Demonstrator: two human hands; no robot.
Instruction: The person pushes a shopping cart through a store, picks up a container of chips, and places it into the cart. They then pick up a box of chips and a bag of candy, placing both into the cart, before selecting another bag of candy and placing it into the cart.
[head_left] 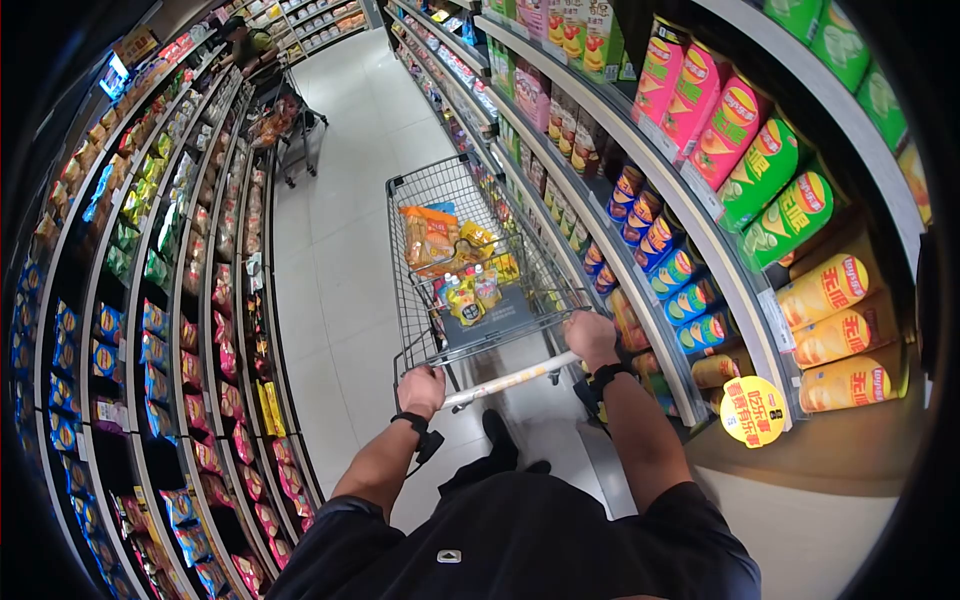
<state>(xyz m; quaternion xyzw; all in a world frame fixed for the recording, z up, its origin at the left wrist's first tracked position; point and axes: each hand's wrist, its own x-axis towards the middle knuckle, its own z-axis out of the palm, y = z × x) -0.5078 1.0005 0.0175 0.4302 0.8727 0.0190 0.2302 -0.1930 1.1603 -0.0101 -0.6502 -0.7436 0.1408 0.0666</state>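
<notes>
A wire shopping cart (400, 290) stands in front of me in the aisle. My left hand (421, 390) is wrapped round the left end of its handle (510, 381), and my right hand (592, 338) grips the right end. Both wrists wear dark bands. Inside the cart lie an orange snack bag (430, 238), a yellow packet (477, 236) and some small colourful pouches (468, 300) near the handle side.
Shelves of bagged snacks (155, 350) line the left side. On the right, shelves hold chip boxes (730, 130) and canisters (690, 300); a yellow round sign (755, 411) sticks out low. Farther up the aisle, a person (245, 45) is beside another cart (290, 120).
</notes>
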